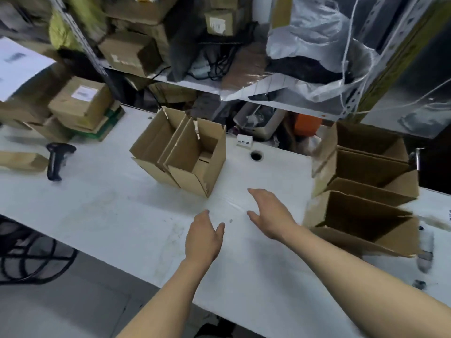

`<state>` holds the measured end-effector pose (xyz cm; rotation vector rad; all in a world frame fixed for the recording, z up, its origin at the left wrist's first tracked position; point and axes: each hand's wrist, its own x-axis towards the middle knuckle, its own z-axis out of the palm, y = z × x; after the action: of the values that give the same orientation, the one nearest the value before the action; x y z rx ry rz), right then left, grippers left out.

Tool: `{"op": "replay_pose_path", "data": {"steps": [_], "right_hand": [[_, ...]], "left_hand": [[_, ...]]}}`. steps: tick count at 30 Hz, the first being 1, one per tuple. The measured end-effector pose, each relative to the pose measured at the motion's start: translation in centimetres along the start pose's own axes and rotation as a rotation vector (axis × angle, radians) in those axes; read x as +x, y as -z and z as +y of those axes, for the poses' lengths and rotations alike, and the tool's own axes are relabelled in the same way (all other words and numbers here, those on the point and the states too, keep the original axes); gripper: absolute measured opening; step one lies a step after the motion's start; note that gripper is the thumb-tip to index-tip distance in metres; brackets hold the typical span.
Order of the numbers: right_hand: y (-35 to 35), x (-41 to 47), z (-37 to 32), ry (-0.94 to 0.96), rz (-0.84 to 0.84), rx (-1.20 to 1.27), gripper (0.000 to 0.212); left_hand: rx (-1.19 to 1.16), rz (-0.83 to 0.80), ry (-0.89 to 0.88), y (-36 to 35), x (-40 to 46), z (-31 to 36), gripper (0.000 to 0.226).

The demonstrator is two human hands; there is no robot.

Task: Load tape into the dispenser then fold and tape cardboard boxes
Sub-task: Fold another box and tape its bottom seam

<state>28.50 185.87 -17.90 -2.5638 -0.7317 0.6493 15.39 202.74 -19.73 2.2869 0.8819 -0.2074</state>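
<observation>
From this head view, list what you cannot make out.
- Tape dispenser: not identifiable anywhere.
- Label on the stacked box: blurred, unreadable.
- Small card near the table hole: print too small.
- Objects by the right edge: motion-blurred.
- Open boxes: bottoms hidden by walls.

The table (102,211) has a smooth white top with a faint sheen, dulled by grey scuffs and smudges. The open boxes in the middle (185,152) and the open boxes on the right (366,191) are plain brown corrugated cardboard, matt, with rough, frayed flap edges (one flap shows a torn pale patch). The sealed box at the left (81,103) is the same matt cardboard with a white paper label. The handheld scanner (57,159) looks like black plastic, slightly glossy. On the shelf, the plastic sheeting (312,37) is thin, crinkled and shiny. The shelf upright (361,76) is pale perforated metal.
</observation>
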Motion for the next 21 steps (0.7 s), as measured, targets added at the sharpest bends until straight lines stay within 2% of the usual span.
{"op": "replay_pose_path", "data": {"steps": [5,12,16,21], "right_hand": [[1.0,9.8,-4.2,-0.028,0.017,0.022,0.079],[1.4,17.7,-5.6,-0.183,0.016,0.457,0.095],[1.1,17.7,-5.3,-0.111,-0.002,0.543,0.084],[0.8,13.3,-4.2,-0.146,0.043,0.573,0.064]], "left_hand": [[-0.128,0.046,0.093,2.0,4.7,-0.5,0.086],[-0.287,-0.002,0.134,3.0,8.0,-1.0,0.099],[-0.299,-0.018,0.101,3.0,8.1,-1.4,0.096],[-0.355,0.013,0.088,3.4,5.7,-1.8,0.085]]}}
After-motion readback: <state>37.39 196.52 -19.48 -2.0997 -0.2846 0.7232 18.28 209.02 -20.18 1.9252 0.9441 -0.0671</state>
